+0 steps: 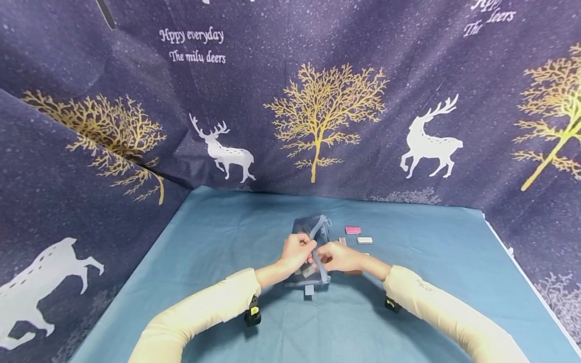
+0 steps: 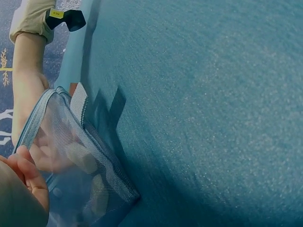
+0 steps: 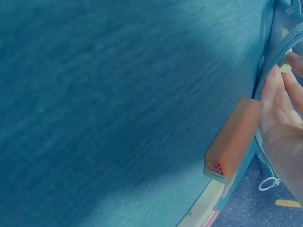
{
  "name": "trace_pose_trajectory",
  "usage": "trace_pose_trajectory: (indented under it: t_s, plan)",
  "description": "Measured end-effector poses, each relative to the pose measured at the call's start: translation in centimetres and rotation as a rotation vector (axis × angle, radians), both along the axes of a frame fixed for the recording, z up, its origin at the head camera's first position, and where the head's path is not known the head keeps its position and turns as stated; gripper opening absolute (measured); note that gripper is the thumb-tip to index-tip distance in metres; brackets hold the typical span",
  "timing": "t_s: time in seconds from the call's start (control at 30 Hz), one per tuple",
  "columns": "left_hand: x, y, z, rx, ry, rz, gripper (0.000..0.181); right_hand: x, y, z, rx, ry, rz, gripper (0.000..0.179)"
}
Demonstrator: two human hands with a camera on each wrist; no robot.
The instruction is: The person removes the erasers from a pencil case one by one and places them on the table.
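A blue mesh zip pouch (image 1: 321, 229) lies on the cloth, its zipped mouth spread apart. My left hand (image 1: 297, 252) pinches one edge of the mouth between thumb and fingers. Inside the mouth are the fingers of my right hand (image 1: 340, 257), seen through the mesh in the left wrist view. Between its fingertips shows a small pale block (image 3: 285, 67), partly hidden by the fingers. Deeper in the pouch another pale block (image 2: 99, 195) shows through the mesh. Beside the right hand lies an orange block (image 3: 234, 139) with a watermelon slice printed on its end.
A pink block (image 1: 353, 230) and a white block (image 1: 364, 240) lie to the right of the pouch. A pale tab (image 1: 309, 290) sticks out from its near edge. Blue cloth (image 1: 218, 232) covers the table, and a dark printed curtain (image 1: 272, 75) hangs behind it.
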State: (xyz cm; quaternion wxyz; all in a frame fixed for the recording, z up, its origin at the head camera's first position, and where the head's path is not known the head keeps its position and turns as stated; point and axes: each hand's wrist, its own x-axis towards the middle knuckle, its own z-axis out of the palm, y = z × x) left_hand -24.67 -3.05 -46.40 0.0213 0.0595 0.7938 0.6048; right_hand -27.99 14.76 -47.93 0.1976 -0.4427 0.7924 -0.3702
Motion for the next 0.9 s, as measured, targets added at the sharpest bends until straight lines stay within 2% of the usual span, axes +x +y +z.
trace_pose_trajectory:
  t_s: [0.3, 0.7, 0.9]
  plan:
    - [0.2, 0.0, 0.1, -0.017, 0.006, -0.006, 0.021, -0.3, 0.7, -0.5, -0.03, 0.021, -0.007, 0.019]
    - [0.2, 0.1, 0.0, -0.042, 0.003, 0.016, 0.021, -0.2, 1.0, -0.6, -0.037, 0.036, -0.015, 0.016]
    - [0.1, 0.2, -0.2, -0.061, 0.02, 0.029, 0.021, -0.1, 1.3, -0.6, -0.057, 0.087, -0.041, 0.018]
